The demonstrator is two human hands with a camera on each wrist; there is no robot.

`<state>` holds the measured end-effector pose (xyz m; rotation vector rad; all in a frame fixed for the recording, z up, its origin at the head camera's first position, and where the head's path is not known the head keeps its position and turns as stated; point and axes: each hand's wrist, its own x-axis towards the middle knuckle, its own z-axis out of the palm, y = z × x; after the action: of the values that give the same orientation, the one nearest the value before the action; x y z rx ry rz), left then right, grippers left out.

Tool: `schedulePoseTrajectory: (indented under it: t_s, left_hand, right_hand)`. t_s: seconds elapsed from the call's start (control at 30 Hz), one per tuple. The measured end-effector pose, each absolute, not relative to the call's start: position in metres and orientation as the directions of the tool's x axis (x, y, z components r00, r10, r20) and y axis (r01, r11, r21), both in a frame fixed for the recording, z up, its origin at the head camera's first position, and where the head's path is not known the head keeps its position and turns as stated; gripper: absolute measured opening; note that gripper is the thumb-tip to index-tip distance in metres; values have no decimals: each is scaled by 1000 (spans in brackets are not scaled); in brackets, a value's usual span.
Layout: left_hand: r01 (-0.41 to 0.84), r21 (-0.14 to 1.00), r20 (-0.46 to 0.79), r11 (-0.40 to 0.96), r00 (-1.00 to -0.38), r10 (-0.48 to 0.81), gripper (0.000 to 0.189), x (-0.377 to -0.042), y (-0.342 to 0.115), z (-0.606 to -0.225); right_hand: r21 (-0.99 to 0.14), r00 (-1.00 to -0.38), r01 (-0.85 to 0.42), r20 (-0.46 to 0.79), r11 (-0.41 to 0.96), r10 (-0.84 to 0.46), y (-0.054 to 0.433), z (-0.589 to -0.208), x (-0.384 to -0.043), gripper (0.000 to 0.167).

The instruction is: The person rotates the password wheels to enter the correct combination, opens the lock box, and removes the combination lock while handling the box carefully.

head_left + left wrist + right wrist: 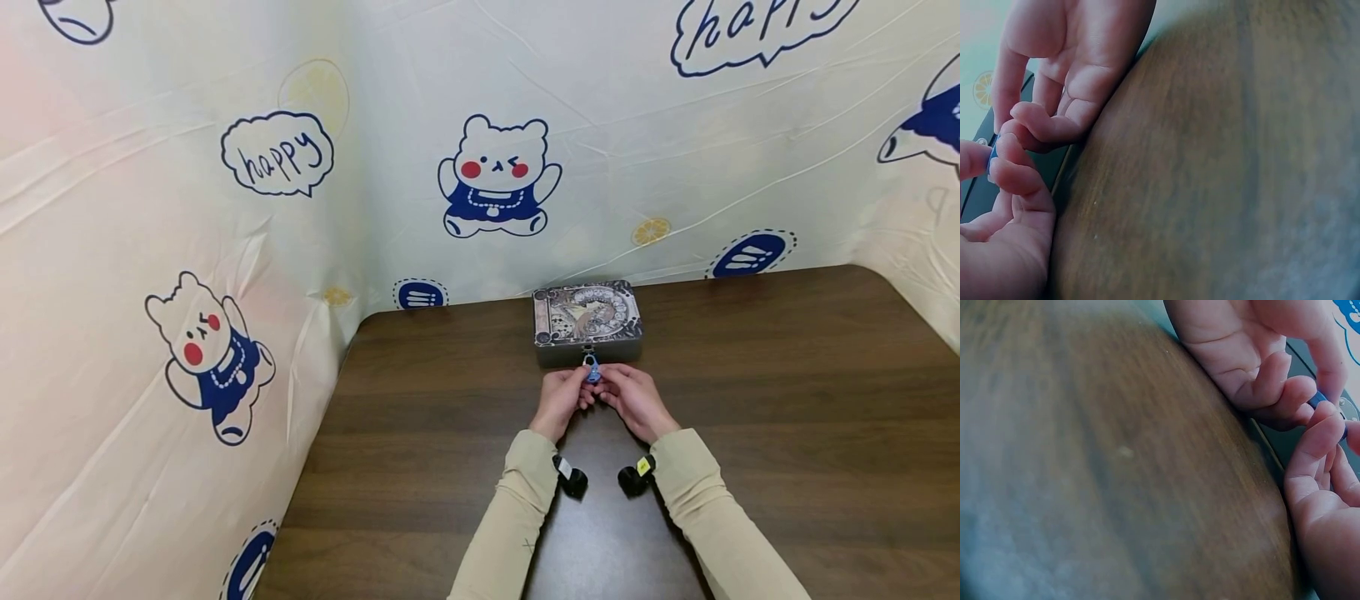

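A small blue padlock [592,369] with a metal shackle hangs at the front clasp of a patterned tin box [588,312]. My left hand [558,402] pinches the padlock from the left side. From the other side, my right hand [636,402] pinches it too, and the fingertips of both hands nearly meet around it. In the left wrist view only a sliver of the blue padlock [993,153] shows between the fingers. The right wrist view also shows part of the padlock [1317,400], the rest being hidden by fingers.
The tin box stands near the back edge of a dark wooden table [420,433]. Behind and to the left hangs a pale printed cloth [390,167] with cartoon bears. Black wrist cameras [573,482] sit inside the beige sleeves [517,500].
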<state>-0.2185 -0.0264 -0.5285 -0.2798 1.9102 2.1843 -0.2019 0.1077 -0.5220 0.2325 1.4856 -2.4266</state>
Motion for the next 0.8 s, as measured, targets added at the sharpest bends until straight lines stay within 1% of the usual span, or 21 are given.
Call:
schedulePoseTrajectory:
  t_s: [0.8]
  left_hand:
    - [-304,940,-296,-155,-953,72,16,-218,-29,-529]
  right_hand:
    - [-846,-946,324,-284,-424,-155,107,-522,-202,12]
